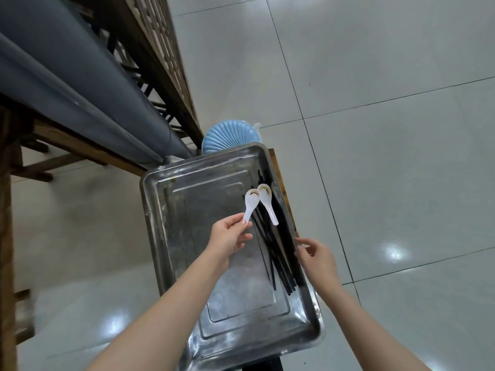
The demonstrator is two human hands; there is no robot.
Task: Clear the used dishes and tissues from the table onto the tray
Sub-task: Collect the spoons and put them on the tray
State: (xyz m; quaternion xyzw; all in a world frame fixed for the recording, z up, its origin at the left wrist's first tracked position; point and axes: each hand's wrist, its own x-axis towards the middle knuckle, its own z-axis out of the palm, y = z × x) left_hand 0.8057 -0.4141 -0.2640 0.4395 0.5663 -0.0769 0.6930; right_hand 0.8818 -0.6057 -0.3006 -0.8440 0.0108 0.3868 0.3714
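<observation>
Looking straight down through the head camera, I see a dented metal tray (pixel 187 236) resting on a narrow wooden surface (pixel 271 154), with pale glossy floor tiles (pixel 388 129) all around it.

The person's left hand (pixel 227 238) hovers over the middle of the tray. Its fingers (pixel 235 219) pinch the handle end of a white soup spoon (pixel 249 207), whose bowl points away from me and carries a brown smear.

A second white spoon (pixel 269 206), also smeared, lies just beside the first with the two bowls almost touching. It rests on a bundle of black chopsticks (pixel 276 253) that runs lengthwise along the right side of the tray.

The right hand (pixel 318 257) is at the tray's right rim, beside the chopsticks. Its fingers are loosely curled and slightly spread, holding nothing that I can see. I cannot tell whether the fingertips touch the rim or the chopsticks.

Beyond the far edge of the tray is a pale blue ribbed round object (pixel 230 135). Grey pipes (pixel 80 89) and a dark wooden lattice (pixel 160 62) run along the left.
</observation>
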